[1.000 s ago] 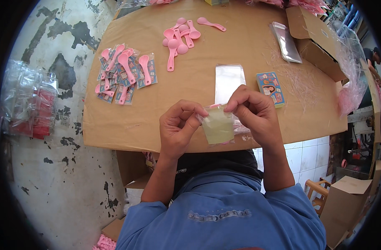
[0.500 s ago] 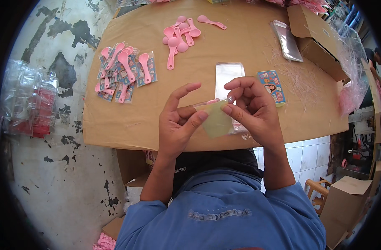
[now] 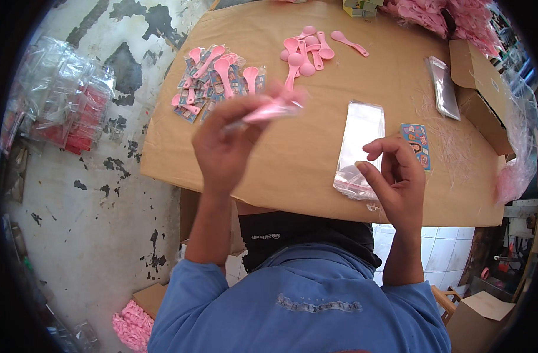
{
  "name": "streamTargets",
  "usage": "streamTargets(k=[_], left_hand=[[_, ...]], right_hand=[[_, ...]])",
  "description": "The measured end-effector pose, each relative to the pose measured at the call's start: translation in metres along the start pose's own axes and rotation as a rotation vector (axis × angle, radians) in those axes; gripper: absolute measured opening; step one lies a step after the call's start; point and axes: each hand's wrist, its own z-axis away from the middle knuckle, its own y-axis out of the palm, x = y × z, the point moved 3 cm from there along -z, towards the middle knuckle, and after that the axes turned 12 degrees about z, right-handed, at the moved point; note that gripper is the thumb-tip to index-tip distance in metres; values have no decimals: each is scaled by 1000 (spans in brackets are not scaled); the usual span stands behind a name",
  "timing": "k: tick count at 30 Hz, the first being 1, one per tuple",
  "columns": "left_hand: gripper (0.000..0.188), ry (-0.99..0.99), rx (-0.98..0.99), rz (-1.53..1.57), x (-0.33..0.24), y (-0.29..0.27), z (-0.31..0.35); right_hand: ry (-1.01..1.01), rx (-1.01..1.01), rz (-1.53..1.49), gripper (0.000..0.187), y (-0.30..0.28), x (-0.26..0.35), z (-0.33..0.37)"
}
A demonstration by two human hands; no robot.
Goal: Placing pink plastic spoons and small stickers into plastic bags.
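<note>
My left hand (image 3: 219,147) is closed around a pink spoon in a clear plastic bag (image 3: 275,110), raised above the table and smeared by motion. Just beyond it lies a pile of bagged pink spoons with blue printed cards (image 3: 223,79). My right hand (image 3: 401,182) holds nothing, its thumb and bent forefinger slightly apart. It hovers over the near end of a stack of clear plastic bags (image 3: 361,132). Beside that hand, a stack of blue printed cards (image 3: 422,136) is partly covered by my fingers. Several loose pink spoons (image 3: 306,56) lie farther back.
Brown paper covers the table (image 3: 281,170). At the right stand an open cardboard box (image 3: 481,97) and another bundle of clear bags (image 3: 444,91), near scattered thin strands (image 3: 451,153). Pink bagged goods (image 3: 422,20) fill the far right. Plastic packs (image 3: 66,94) sit at the left.
Both hands have parted. My left hand has carried the bagged spoon left toward the pile; my right has let go and moved over the clear bags. The whole view has shifted.
</note>
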Motion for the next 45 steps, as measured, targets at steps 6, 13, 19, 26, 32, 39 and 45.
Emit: streamTargets(k=[6,13,19,26,32,39,45], left_hand=[[45,-310,-210,-205,30,-90,-20],[48,100,-276,372,-2,-13,25],[56,-44,-372,1148,-2,52,30],[54,-74,75,1330,-1,66,45],[46,-62,-113,322,0,30,42],[29,-728,212,-502,45,81,41],[42,-422,260,-731,56,106,36]], right_hand=[[-55,-59,-5,17,-22,-7,12],[14,68,-284,24,-1,-10,21],[11,226,-323,60,53,22,18],[15,559,-391,39,71,16,33],[-109,725,-385,14,-7,9,60],[98,-150,513,25,-162,-34,60],[-89,-273,788,20,-115,-38,52]])
